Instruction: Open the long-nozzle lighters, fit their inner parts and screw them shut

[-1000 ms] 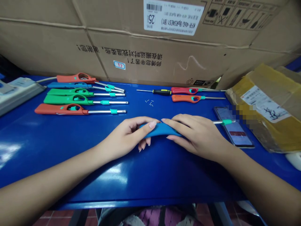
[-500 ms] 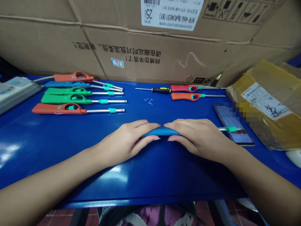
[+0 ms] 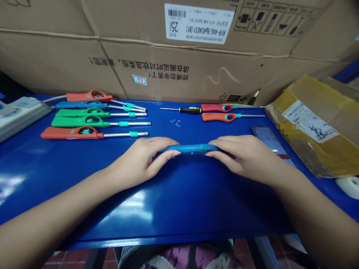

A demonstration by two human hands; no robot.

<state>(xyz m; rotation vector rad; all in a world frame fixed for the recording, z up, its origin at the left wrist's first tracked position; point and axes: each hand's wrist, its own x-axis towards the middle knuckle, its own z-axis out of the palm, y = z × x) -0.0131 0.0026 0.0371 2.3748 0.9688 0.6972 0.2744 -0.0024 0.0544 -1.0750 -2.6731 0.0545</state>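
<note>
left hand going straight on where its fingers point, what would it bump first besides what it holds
The left hand would likely meet the right hand first, further along the slim blue plastic handle both hold; depth is hard to judge from this single view.

A carton (image 3: 140,56) is standing behind the far edge of the table (image 3: 168,220), and before it, from left to right, are lying a power strip (image 3: 24,112), five lighters (image 3: 70,121) side by side, a screwdriver (image 3: 190,110) with slivers (image 3: 177,123) on its near side, and two lighters (image 3: 212,117). On the right a parcel (image 3: 305,127) is sitting, with a phone (image 3: 259,136) lying to its left. Nearer, between the left hand (image 3: 148,155) and right hand (image 3: 244,157), another lighter (image 3: 192,149) is spanning crosswise.
</note>
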